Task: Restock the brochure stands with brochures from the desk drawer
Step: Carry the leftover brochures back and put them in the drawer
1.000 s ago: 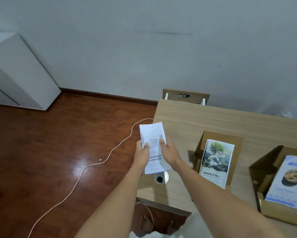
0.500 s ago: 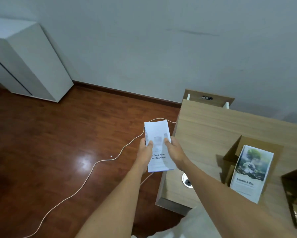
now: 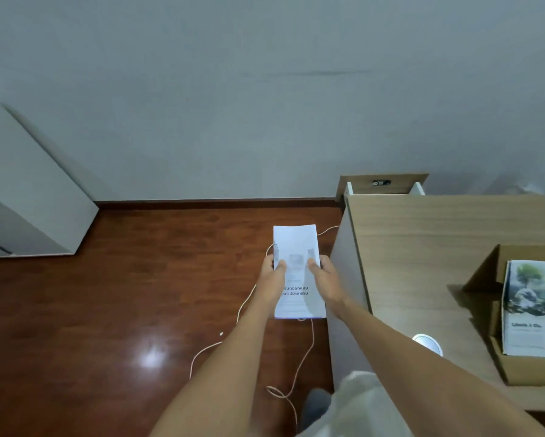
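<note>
- Brochure stack (image 3: pixel 299 275): white w/ pale grey print + dark lettering; thin blue-violet line at lower edge.
- Floor (image 3: pixel 107 310), left of surface: red-brown wood, glossy white glare spot.
- Cord (image 3: pixel 246 310) on floor beside surface: off-white.
- Surface (image 3: pixel 406 247): light tan woodgrain; side panel greyer.
- Cardboard stand (image 3: pixel 485 272) on surface: plain brown.
- Brochure (image 3: pixel 533 307) in that stand: green tree + grey rock pic up top, white below w/ dark txt.
- Wall (image 3: pixel 264 105) behind surface: pale grey-blue; dark brown skirting.
- Cabinet (image 3: pixel 28 190), far left of surface: white.
</note>
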The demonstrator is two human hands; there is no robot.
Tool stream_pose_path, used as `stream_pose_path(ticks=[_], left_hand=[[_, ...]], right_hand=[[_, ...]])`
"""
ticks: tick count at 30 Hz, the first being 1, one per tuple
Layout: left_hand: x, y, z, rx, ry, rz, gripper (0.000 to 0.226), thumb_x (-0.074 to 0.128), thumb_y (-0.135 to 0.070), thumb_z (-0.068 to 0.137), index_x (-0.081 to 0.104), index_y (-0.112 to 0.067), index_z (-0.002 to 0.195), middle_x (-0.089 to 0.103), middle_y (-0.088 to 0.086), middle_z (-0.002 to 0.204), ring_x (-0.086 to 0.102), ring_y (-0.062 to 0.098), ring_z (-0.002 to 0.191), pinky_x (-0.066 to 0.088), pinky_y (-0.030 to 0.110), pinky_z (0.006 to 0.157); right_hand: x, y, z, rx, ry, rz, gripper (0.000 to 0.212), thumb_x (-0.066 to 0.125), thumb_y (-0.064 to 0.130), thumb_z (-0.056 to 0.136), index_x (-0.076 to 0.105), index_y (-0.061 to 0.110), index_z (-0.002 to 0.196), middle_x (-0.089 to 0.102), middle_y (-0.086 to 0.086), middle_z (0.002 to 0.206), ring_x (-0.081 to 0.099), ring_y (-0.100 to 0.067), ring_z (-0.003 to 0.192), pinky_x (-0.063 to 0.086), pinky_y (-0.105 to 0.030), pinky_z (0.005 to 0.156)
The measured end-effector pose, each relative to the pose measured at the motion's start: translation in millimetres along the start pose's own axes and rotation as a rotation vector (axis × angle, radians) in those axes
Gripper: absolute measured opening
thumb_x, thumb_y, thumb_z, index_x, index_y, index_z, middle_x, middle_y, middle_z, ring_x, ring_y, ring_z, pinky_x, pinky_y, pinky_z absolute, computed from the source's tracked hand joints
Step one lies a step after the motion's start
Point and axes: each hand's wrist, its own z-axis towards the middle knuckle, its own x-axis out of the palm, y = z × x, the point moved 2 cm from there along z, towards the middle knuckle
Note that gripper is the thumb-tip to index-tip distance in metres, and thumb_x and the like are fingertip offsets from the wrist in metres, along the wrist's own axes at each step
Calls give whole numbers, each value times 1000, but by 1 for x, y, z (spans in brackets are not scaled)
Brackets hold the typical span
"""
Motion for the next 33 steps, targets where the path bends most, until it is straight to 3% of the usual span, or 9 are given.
stream_pose_path(ticks=[4,8,12,15,20,28,33], left_hand=[[2,-15,45,-9,67,11,15,45,-19,108,53,-20,121,70,1,105,69,16,86,57,32,74],[9,-35,94,-2,90,38,16,45,-17,108,54,-22,121,70,5,114,69,20,93,57,37,83],[16,-69,149,2,63,58,20,47,-17,107,55,-27,121,65,7,129,69,23,108,58,38,89],[22,-102,184,-4,78,34,19,46,-17,108,53,-25,124,68,4,124,68,26,113,56,42,94],[33,-149,242,27,92,80,23,47,-17,108,53,-21,129,69,4,124,68,25,113,56,44,98],[65,-201,338,19,196,154,19,49,-18,103,60,-24,118,73,5,119,71,28,110,55,53,102],[94,-232,404,40,334,214,22,47,-15,105,58,-18,123,72,8,121,71,27,110,57,47,99]], right_hand=[[4,9,41,4,-44,19,15,45,36,104,56,26,102,68,-2,111,67,-24,107,54,-47,98],[6,25,87,11,-53,17,15,42,40,105,54,31,105,67,1,114,67,-22,107,53,-51,100],[4,60,144,29,-25,23,15,41,42,105,53,35,110,66,4,117,67,-20,107,54,-49,99],[0,91,185,10,-2,44,19,41,38,106,55,27,114,68,2,117,68,-20,107,55,-47,98],[-9,134,243,-36,-69,71,22,42,30,108,55,14,116,65,-2,112,64,-17,97,51,-30,80],[-26,161,329,-24,-168,140,21,45,34,106,57,18,105,68,0,103,64,-16,93,51,-34,84],[-43,173,386,1,-311,199,19,49,31,105,58,15,99,68,-1,99,63,-18,90,50,-33,79]])
